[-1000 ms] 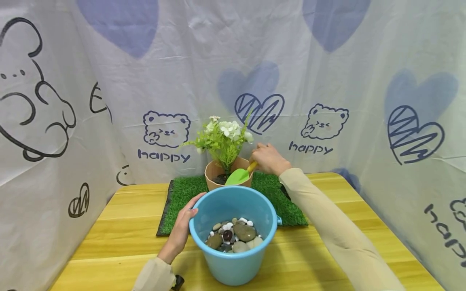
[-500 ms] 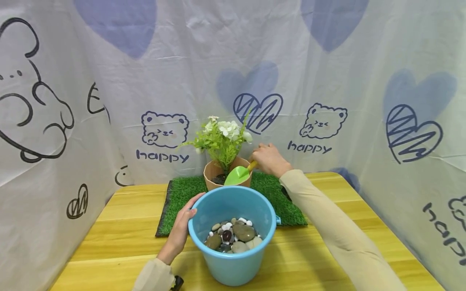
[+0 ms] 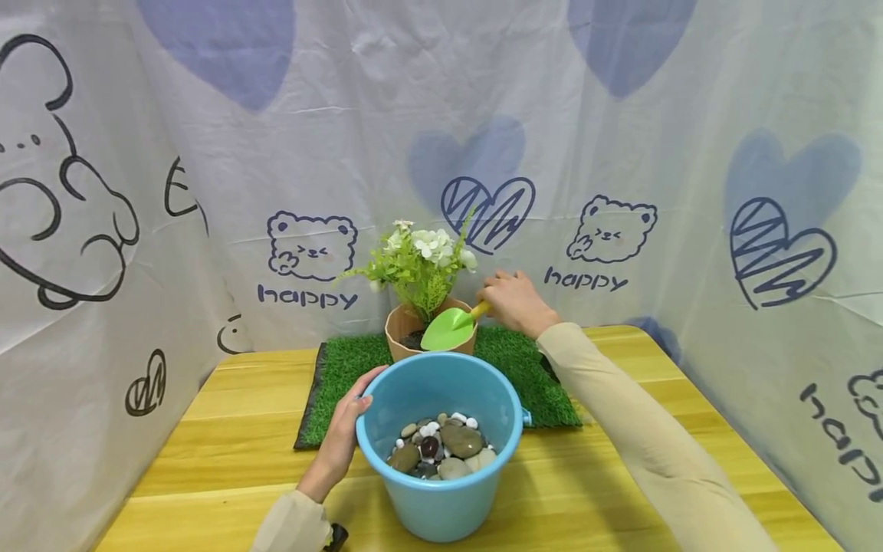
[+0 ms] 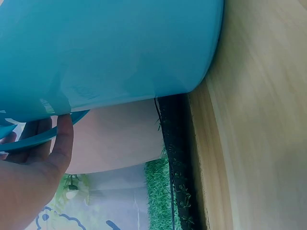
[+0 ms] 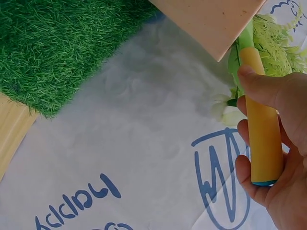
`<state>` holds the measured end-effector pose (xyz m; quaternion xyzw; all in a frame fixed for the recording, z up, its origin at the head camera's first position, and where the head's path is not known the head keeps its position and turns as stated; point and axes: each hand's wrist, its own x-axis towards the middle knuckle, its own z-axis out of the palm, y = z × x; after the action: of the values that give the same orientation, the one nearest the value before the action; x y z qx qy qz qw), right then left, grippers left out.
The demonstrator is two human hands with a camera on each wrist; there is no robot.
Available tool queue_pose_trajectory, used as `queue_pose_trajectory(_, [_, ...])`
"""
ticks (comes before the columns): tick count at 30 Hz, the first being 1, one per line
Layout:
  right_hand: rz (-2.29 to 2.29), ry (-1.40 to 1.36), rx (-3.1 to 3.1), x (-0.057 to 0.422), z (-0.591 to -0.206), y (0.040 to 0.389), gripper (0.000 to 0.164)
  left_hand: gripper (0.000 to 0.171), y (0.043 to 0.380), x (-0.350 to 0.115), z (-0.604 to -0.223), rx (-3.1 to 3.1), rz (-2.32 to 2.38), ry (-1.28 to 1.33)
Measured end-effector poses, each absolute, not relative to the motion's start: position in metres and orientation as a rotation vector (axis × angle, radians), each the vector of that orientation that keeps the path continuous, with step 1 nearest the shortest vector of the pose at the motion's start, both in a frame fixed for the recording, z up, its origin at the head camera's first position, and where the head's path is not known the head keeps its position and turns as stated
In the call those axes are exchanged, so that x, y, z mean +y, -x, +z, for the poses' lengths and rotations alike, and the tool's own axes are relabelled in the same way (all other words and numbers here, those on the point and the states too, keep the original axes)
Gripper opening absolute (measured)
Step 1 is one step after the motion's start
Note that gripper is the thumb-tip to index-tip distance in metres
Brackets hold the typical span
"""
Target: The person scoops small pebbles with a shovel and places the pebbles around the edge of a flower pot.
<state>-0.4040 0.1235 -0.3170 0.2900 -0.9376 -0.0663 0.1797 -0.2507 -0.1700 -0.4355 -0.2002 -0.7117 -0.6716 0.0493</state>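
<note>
A light blue bucket [image 3: 441, 506] stands on the table, with grey, brown and white stones [image 3: 461, 441] in its bottom. My left hand [image 3: 341, 429] grips its left rim, thumb over the edge; in the left wrist view the fingers [image 4: 61, 143] curl at a blue band beside the bucket wall. Behind the bucket stands a tan flowerpot [image 3: 398, 326] with dark soil and a white-flowered plant [image 3: 424, 264]. My right hand [image 3: 513, 300] holds a trowel by its yellow handle [image 5: 261, 129]. Its green blade [image 3: 448, 330] slants over the pot's front right rim, facing up.
The pot stands on a green artificial grass mat [image 3: 352, 383] near the back of the wooden table [image 3: 207, 460]. White printed cloth [image 3: 331, 115] hangs behind and on both sides. A dark object [image 3: 336, 537] shows beside my left sleeve.
The trowel's blade has turned slightly and shows more of its upper face. My right hand has shifted a little to the right. The left hand and bucket stay in place.
</note>
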Motion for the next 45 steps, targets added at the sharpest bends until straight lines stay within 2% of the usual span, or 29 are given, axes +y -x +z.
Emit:
queue_pose_trajectory(19, [-0.040, -0.845, -2.689, 0.132, -0.332, 0.404, 0.024, 0.052, 0.252, -0.169, -0.436, -2.168, -2.048, 0.610])
queue_pose_trajectory(45, [0.164, -0.885, -2.695, 0.149, -0.331, 0.407, 0.027, 0.053, 0.252, -0.170, -0.438, -2.170, -2.037, 0.626])
